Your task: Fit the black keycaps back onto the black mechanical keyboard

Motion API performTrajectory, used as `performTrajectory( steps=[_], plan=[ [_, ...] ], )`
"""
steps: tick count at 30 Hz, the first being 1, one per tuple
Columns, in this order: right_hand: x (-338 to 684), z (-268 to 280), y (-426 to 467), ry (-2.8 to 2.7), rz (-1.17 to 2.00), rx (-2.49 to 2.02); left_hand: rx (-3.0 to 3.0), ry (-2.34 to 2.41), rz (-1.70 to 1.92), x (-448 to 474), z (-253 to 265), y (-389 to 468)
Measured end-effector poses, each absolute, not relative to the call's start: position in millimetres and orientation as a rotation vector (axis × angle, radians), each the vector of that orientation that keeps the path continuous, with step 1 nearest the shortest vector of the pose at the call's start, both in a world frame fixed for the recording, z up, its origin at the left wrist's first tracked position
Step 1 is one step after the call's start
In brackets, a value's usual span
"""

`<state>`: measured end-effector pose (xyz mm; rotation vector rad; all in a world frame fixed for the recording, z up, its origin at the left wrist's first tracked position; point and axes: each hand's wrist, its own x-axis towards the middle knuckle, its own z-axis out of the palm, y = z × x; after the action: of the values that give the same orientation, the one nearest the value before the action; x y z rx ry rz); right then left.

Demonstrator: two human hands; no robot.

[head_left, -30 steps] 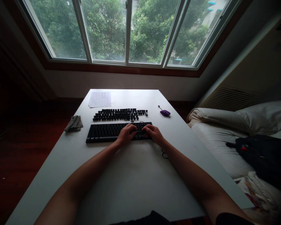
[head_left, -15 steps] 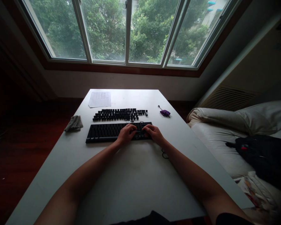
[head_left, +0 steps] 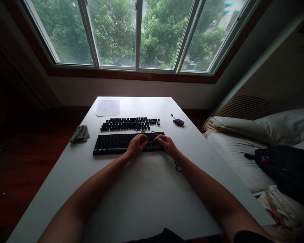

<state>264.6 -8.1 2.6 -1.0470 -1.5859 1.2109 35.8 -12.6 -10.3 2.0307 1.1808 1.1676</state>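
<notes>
A black keyboard [head_left: 114,143] lies across the white table, and rows of loose black keycaps [head_left: 126,125] stand just behind it. Over its right half, my left hand [head_left: 137,144] is closed, thumb and fingers pinched together. My right hand [head_left: 166,143] is closed in a pinch too, a short way to the right. Something thin and dark spans the gap between my fingertips; it is too small and dim to name. The keys under my hands are partly hidden.
A grey cloth [head_left: 80,133] lies at the table's left edge, a printed sheet [head_left: 108,107] at the far left. On the right are a purple item [head_left: 178,122] with a thin stick and a dark loop [head_left: 178,166] beside my right forearm. A sofa [head_left: 238,145] stands alongside.
</notes>
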Motion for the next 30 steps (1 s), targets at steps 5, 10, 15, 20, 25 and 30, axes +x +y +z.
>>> performTrajectory(
  steps=[5, 10, 15, 20, 25, 30],
  plan=[
    [264.6, 4.1, -8.9, -1.579, 1.219, -1.066, 2.023, 1.171, 1.161, 35.7, -11.3, -11.9],
    [264.4, 5.0, -9.2, -1.581, 1.23, -1.055, 2.051, 1.156, 1.157, 35.3, -9.7, -11.8],
    [263.9, 5.8, -9.6, -1.591, 1.215, -1.068, 2.066, 1.156, 1.161, 34.9, -7.6, -12.1],
    [263.3, 6.5, -10.4, -1.588, 1.206, -1.065, 2.06, 1.162, 1.158, 34.6, -8.5, -12.4],
    [262.4, 7.7, -11.5, -1.583, 1.209, -1.073, 2.068, 1.145, 1.163, 34.5, -10.2, -11.7],
    [262.7, 5.7, -10.8, -1.594, 1.206, -1.074, 2.072, 1.138, 1.161, 35.3, -10.0, -11.9]
  ],
)
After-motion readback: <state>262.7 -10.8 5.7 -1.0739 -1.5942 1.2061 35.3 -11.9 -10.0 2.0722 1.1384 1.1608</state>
